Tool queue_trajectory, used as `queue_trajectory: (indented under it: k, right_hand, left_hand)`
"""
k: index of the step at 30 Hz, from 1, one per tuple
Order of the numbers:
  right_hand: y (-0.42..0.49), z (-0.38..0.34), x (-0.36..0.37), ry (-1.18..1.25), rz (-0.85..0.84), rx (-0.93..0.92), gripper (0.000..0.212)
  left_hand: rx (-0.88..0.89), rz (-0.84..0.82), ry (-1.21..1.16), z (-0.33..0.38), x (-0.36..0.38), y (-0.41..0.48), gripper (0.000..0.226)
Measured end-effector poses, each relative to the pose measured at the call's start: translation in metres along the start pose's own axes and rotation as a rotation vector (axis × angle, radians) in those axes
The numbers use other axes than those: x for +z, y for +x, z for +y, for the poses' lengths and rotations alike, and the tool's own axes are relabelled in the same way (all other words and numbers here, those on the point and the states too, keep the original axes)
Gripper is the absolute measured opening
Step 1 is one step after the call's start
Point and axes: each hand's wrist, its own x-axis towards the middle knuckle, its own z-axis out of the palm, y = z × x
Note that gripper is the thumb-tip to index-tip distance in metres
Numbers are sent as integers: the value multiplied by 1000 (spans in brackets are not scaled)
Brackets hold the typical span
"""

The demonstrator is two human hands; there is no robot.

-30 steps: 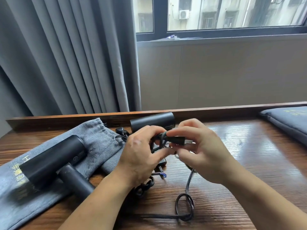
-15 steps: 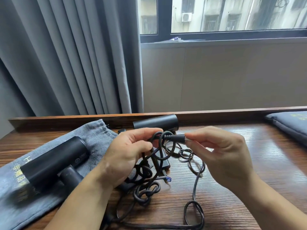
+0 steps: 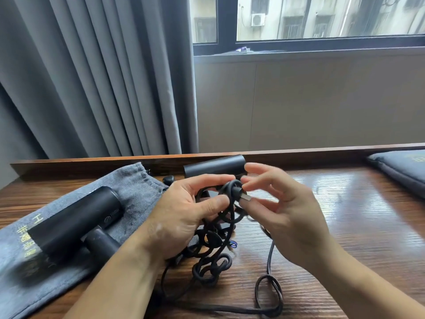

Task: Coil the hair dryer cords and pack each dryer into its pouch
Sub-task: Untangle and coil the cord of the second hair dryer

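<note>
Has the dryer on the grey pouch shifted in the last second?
No. The dryer keeps its place on the grey pouch, beside the yellow lettering.

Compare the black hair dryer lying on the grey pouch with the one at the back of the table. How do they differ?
The near dryer lies slanted on the grey pouch, barrel and handle showing. The back dryer lies nearly crosswise by the table rim, only its barrel showing behind the left hand and right hand. Both are matte black, and neither is in a pouch.

plug (image 3: 242,195) now poked through cord (image 3: 212,267) loop | right hand (image 3: 289,217) fingers (image 3: 259,168) fanned out
</note>
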Motion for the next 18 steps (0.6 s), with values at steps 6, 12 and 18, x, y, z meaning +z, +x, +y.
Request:
queue_trajectory:
  k: [6, 12, 18]
  right_hand:
    - [4, -6, -1, 34, -6, 145, 14]
    - [8, -5, -19, 229, -217, 49, 26]
    - [15, -6, -14, 249, -205, 280, 28]
  left_hand:
    - [113, 179, 237, 10, 8, -4, 39]
    - [162, 355, 134, 9, 2, -1, 32]
    - [206, 300, 115, 11, 9, -2, 27]
